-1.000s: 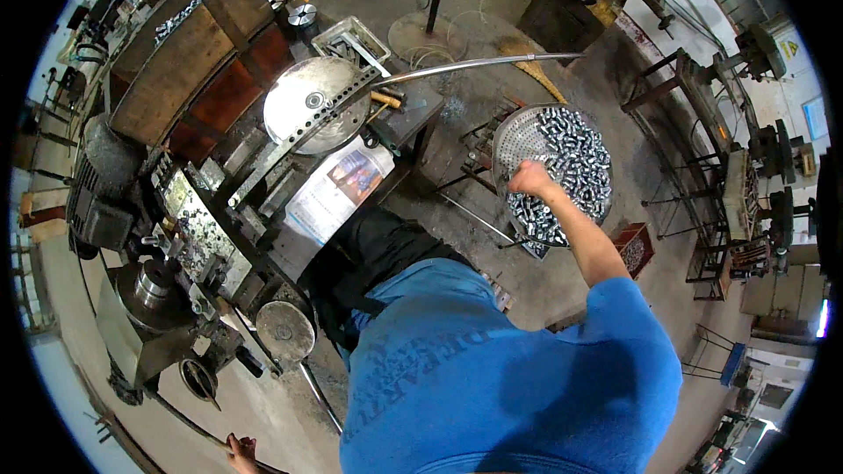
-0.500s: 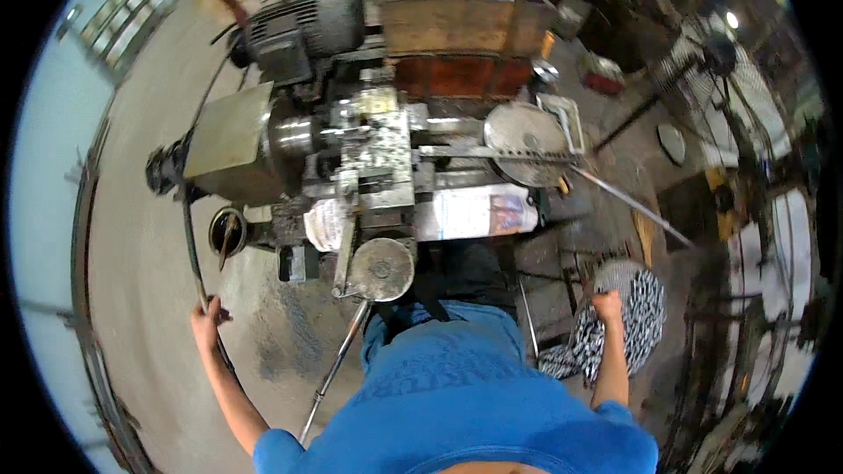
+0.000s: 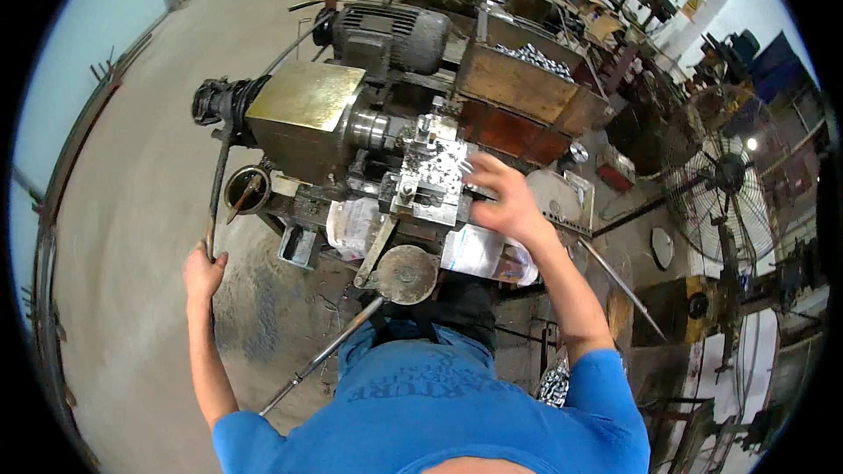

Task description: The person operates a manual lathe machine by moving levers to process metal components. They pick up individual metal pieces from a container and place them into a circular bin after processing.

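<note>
My left hand (image 3: 204,274) is wrapped round a long dark lever (image 3: 219,184) that runs up to the left end of a lathe-like machine. My right hand (image 3: 507,202) is at the right side of the machine's metal tool slide (image 3: 439,167), its fingers curled and slightly blurred. Whatever its fingertips hold is too small and smeared to make out. Left of the slide sits the round steel chuck (image 3: 371,130), beside the headstock with its brassy top cover (image 3: 307,92). A round metal disc (image 3: 407,274) is in front of the slide, close to my body.
Behind the slide, a wooden box (image 3: 518,79) holds small shiny metal pieces. A motor (image 3: 386,38) sits at the back. A pot (image 3: 248,190) with a brush is at left. A large fan (image 3: 729,171) stands at right. A heap of metal pieces (image 3: 555,382) shows partly beside my right arm.
My right hand has moved from the heap of metal pieces at lower right up to the tool slide. My left hand stays on the lever, slightly higher in view. The view has turned.
</note>
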A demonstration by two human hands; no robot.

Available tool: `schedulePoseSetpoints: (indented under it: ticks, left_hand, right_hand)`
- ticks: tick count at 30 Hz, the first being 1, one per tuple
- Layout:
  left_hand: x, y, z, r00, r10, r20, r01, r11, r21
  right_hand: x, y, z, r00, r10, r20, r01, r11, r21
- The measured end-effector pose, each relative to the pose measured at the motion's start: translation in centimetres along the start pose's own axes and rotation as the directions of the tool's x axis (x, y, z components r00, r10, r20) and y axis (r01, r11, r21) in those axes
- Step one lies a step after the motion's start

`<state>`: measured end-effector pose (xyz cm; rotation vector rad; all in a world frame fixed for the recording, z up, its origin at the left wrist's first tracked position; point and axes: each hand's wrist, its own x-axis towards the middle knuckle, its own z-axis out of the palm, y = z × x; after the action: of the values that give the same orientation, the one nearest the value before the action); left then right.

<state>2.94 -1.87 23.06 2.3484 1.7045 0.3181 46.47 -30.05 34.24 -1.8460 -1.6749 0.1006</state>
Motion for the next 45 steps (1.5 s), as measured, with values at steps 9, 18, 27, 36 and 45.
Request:
schedulePoseSetpoints:
  ticks: [9, 18, 27, 36, 45]
  left_hand:
    - [-6.7, -1.7, -1.8, 0.995, -0.066, 0.077, 0.068, 0.998, -0.016]
    - [-6.7, -1.8, -0.6, 0.991, -0.129, -0.043, 0.128, 0.992, -0.015]
    - [-4.4, -5.1, -0.7, 0.993, -0.026, -0.115, 0.053, 0.969, 0.240]
    - [6.4, -18.0, -4.0, 0.986, 0.054, -0.159, 0.049, 0.813, 0.580]
    - [2.4, -7.1, 13.5, 0.918, -0.162, -0.363, -0.087, 0.810, -0.580]
  right_hand:
    - [15.1, 0.8, 8.9, 0.929, 0.066, 0.365, 0.152, 0.831, -0.536]
    - [16.0, 1.6, 9.6, 0.934, 0.167, 0.317, -0.072, 0.954, -0.291]
    - [17.6, 0.9, 9.0, 0.894, 0.418, 0.163, -0.400, 0.907, -0.131]
    - [18.0, 0.3, 8.9, 0.918, 0.355, 0.178, -0.340, 0.934, -0.107]
    - [5.1, 2.0, -0.6, 0.978, 0.012, -0.207, -0.026, 0.998, -0.065]
